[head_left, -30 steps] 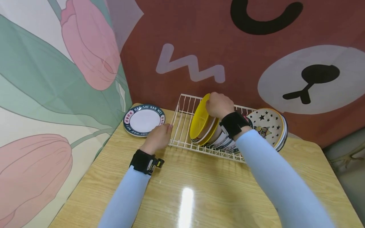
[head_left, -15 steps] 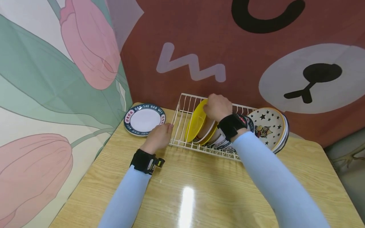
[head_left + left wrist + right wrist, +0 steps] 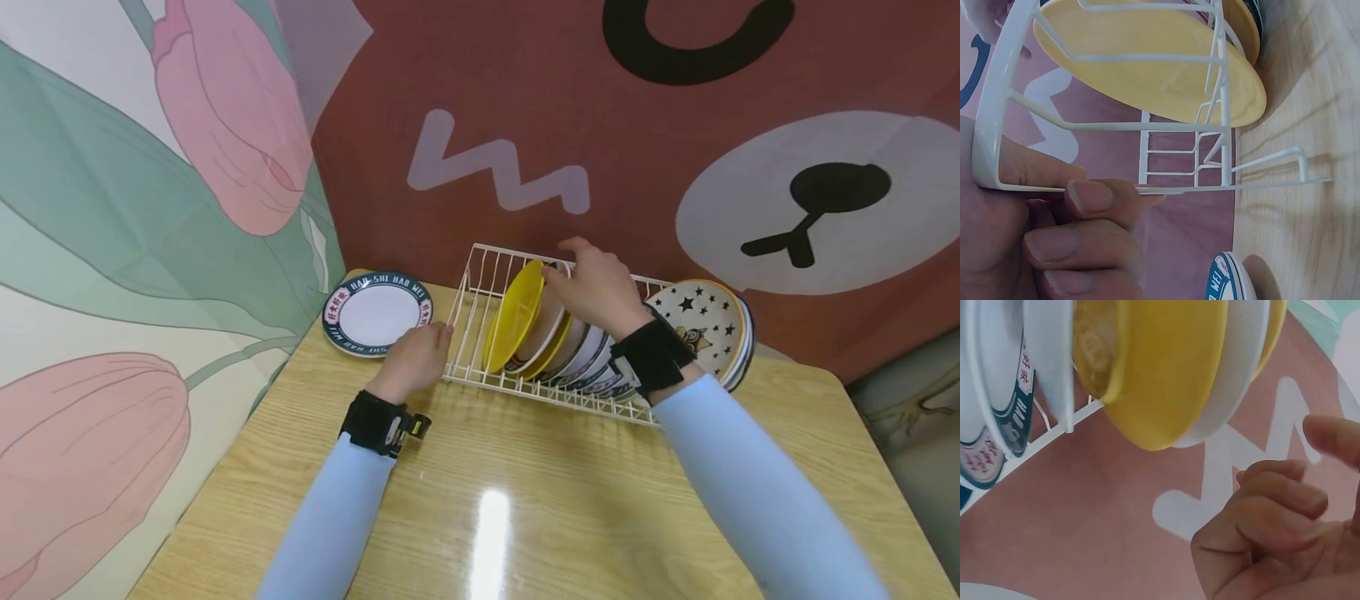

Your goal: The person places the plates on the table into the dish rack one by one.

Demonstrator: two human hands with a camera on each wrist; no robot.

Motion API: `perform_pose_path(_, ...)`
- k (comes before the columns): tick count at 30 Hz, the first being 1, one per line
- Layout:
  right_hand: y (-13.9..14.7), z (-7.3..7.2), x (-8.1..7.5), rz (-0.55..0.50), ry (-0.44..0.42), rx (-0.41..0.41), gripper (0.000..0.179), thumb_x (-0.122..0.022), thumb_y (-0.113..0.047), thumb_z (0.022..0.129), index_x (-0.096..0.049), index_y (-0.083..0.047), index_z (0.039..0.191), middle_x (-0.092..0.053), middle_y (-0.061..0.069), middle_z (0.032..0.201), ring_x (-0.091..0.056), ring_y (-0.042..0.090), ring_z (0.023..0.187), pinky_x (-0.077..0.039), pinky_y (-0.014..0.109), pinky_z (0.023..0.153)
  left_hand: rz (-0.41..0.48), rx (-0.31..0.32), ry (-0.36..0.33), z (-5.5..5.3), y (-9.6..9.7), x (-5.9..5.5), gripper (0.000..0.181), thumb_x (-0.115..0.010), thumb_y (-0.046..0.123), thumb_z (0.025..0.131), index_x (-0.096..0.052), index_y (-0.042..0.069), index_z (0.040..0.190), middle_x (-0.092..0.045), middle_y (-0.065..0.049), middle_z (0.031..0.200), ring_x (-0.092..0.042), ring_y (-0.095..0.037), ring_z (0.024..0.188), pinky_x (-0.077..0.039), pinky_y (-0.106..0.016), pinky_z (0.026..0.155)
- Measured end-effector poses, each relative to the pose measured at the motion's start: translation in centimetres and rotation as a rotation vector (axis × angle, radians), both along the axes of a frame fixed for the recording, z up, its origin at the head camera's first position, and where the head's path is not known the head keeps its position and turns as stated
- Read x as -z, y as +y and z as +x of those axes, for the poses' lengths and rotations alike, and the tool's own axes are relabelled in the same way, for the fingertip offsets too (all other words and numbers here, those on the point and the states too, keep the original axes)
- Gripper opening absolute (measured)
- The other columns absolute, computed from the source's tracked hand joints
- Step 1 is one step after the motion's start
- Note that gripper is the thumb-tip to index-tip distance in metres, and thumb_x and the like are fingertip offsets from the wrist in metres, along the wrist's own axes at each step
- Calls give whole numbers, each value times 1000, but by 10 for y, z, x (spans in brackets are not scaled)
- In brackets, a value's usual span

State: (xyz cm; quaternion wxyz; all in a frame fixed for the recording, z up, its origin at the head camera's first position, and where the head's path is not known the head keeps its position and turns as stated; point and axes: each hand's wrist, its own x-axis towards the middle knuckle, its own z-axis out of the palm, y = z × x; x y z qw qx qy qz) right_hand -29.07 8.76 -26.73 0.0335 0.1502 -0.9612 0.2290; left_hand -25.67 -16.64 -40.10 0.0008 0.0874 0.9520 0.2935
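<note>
My left hand (image 3: 416, 362) grips the left end of the white wire dish rack (image 3: 991, 125), its thumb and fingers around the end wire. A yellow plate (image 3: 513, 317) leans at the left of the row in the rack. Just above and right of it is my right hand (image 3: 596, 287), thumb and fingers apart with nothing between them. In the right wrist view, a gap separates this hand from the plates. Behind the yellow plate stand a white plate, another yellow plate (image 3: 1172, 362) and several white plates with patterned rims (image 3: 588, 358). The right wrist hides part of the row.
A white plate with a dark blue lettered rim (image 3: 378, 312) lies on the wooden table (image 3: 420, 517) left of the rack. Star-patterned plates (image 3: 697, 321) lean at the rack's right end. A printed wall hanging (image 3: 480, 67) stands close behind.
My right hand has lowered the front yellow plate into the rack, tipping it left, then let go and moved slightly right. The left hand keeps its grip on the rack.
</note>
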Motion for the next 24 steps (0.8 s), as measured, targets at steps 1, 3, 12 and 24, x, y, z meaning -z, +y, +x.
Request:
perform_pose_path(1, 4, 2, 0, -14, 9, 0, 59, -53, -43, 97, -42, -7, 142, -62, 12, 79, -50, 26, 55, -40, 35, 49, -1, -1, -3, -1, 0, 0, 45, -25, 32, 107, -61, 6, 99, -51, -7, 68, -52, -23, 65, -43, -39, 60)
perform_pose_path(3, 13, 7, 1, -39, 33, 0, 60, -52, -46, 97, -42, -7, 142, -61, 13, 83, -50, 26, 57, -40, 35, 50, 1, -1, -12, -1, 1, 0, 46, -25, 32, 107, -61, 5, 101, -51, -8, 68, -52, -23, 65, -43, -39, 60)
perform_pose_path(12, 66, 47, 0, -197, 140, 65, 59, -50, -51, 97, -45, -13, 141, -52, 10, 81, -46, 25, 59, -35, 38, 50, 1, -2, -17, -2, 1, -1, 47, -25, 32, 107, -61, 3, 104, -52, -8, 69, -51, -23, 64, -43, -39, 58)
perform_pose_path(24, 150, 93, 23, -542, 236, 387, 39, -54, -33, 99, -53, -20, 135, -51, 0, 80, -43, 14, 63, -35, 22, 47, 3, -9, -21, 0, 2, 0, 42, -26, 30, 107, -59, 5, 103, -51, -8, 69, -50, -23, 60, -43, -38, 56)
